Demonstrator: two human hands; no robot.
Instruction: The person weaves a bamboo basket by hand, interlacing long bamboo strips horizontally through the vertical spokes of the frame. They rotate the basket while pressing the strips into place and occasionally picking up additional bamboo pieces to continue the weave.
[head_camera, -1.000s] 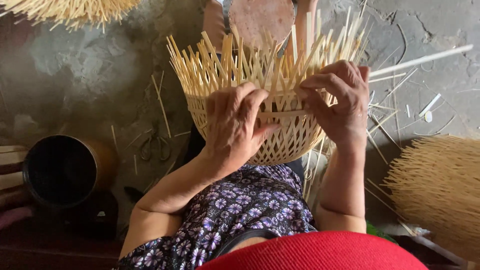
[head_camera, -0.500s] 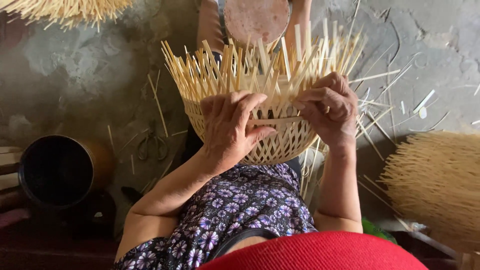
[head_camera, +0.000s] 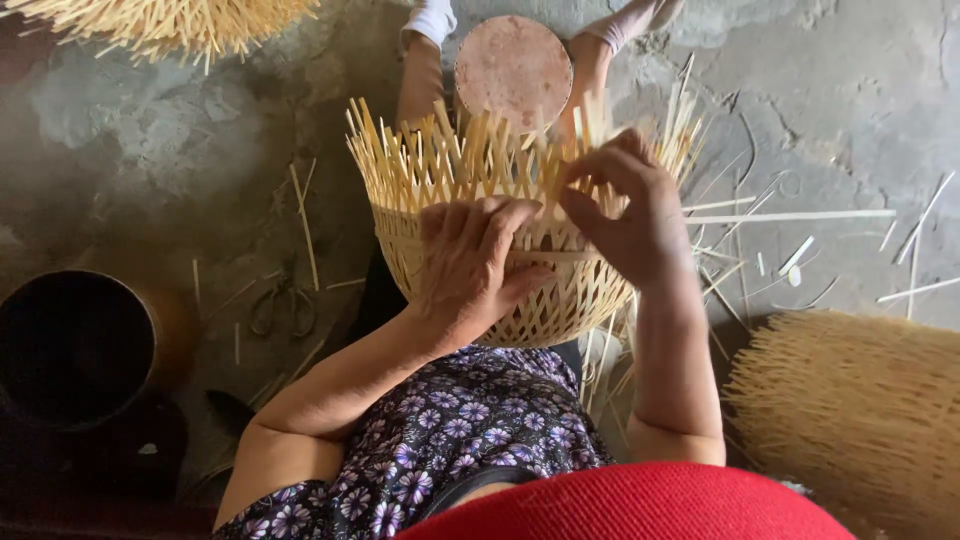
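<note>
One half-woven basket of pale bamboo strips (head_camera: 520, 240) sits at the centre of the view, resting on the person's lap, its woven bowl below and its loose upright stakes fanning out toward twelve o'clock. The step in hand looks like weaving the rim: the uprights are being bent and tucked one after another. The next move seems to call for a firm brace on the wall and a fine pinch to lead a single stake behind its neighbours without snapping it.

The left hand (head_camera: 470, 270) lies spread flat on the near wall of the basket, fingers loosely curled over the top woven band, thumb pressing at five o'clock. The right hand (head_camera: 625, 215) is half closed, its fingertips pinching thin stakes at the rim, at about two o'clock of the basket.

Outward, a round pinkish disc (head_camera: 513, 68) lies at twelve o'clock between the person's feet. A pair of scissors (head_camera: 282, 305) rests on the grey concrete floor (head_camera: 850, 120) at nine o'clock, a dark round pot (head_camera: 75, 345) further out. A bundle of bamboo slivers (head_camera: 850, 410) lies at four o'clock, and another bristly bundle (head_camera: 170, 20) at eleven.
</note>
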